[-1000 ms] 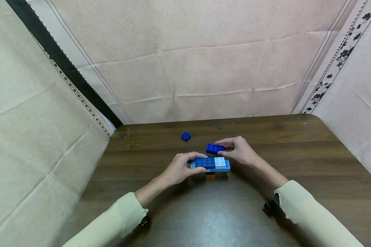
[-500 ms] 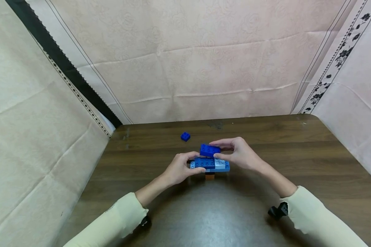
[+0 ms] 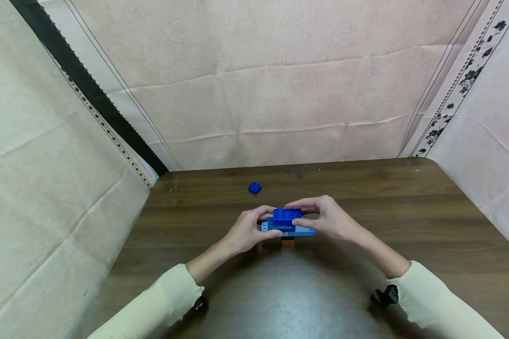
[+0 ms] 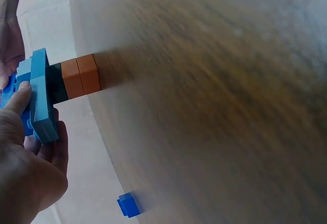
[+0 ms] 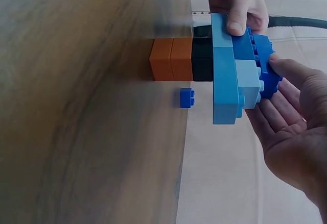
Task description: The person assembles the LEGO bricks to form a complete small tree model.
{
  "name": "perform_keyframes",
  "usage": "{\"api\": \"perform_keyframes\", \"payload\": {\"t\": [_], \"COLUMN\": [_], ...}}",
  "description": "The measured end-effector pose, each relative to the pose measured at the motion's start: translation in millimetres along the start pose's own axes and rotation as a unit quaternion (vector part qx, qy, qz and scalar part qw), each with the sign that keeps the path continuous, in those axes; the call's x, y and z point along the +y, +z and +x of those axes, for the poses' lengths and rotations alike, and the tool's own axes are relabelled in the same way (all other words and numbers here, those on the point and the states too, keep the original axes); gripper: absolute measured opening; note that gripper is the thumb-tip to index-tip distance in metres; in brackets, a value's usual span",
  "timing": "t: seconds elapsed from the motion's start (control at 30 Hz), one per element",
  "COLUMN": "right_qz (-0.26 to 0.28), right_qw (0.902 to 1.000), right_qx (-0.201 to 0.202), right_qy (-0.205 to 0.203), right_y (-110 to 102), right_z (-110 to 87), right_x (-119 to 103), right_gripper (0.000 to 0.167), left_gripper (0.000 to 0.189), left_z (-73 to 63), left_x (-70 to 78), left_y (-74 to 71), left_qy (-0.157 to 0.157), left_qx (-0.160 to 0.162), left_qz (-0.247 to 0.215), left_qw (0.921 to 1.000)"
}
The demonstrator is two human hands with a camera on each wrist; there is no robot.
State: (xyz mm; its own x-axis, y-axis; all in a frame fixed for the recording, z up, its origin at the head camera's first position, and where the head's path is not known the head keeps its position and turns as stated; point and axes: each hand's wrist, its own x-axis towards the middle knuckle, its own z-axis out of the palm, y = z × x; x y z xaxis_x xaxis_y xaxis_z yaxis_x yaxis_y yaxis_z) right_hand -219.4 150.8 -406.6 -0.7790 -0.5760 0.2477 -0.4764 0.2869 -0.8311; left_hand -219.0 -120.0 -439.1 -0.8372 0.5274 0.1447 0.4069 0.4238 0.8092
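Observation:
A stack of toy building bricks stands on the wooden table [image 3: 237, 292]: orange bricks [image 5: 162, 59] at the bottom, a black brick [image 5: 202, 63] above, then a wide light-blue layer [image 5: 225, 86]. On that layer sit a dark blue brick [image 5: 243, 46] and a pale blue brick [image 5: 247, 81]. My left hand [image 3: 243, 233] grips the stack's left end, thumb in front and fingers behind. With thumb and fingers, my right hand [image 3: 328, 219] pinches a bright blue brick [image 3: 283, 215] right at the dark blue brick's top, its studs facing up.
Toward the far edge of the table lies a small blue brick [image 3: 254, 188], behind and left of the stack. Pale patterned cloth [image 3: 280, 94] hangs beyond the table and along both sides. A black device [image 3: 385, 296] is worn at the right wrist.
My right hand has brought the bright blue brick leftward and then down onto the dark blue brick. The left hand has kept its grip on the stack, almost unmoved.

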Motion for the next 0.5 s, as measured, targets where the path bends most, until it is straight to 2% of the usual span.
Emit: {"api": "perform_keyframes", "payload": {"t": [0.5], "right_qz": [0.061], "right_qw": [0.9981], "right_qx": [-0.004], "right_qy": [0.002], "right_y": [3.6], "right_z": [-8.6], "right_x": [7.3], "right_gripper": [0.037], "left_gripper": [0.049], "left_z": [-0.1], "left_x": [-1.9], "left_y": [0.7], "left_qy": [0.001], "left_qx": [-0.002], "left_qz": [-0.008], "left_qw": [1.0000]}}
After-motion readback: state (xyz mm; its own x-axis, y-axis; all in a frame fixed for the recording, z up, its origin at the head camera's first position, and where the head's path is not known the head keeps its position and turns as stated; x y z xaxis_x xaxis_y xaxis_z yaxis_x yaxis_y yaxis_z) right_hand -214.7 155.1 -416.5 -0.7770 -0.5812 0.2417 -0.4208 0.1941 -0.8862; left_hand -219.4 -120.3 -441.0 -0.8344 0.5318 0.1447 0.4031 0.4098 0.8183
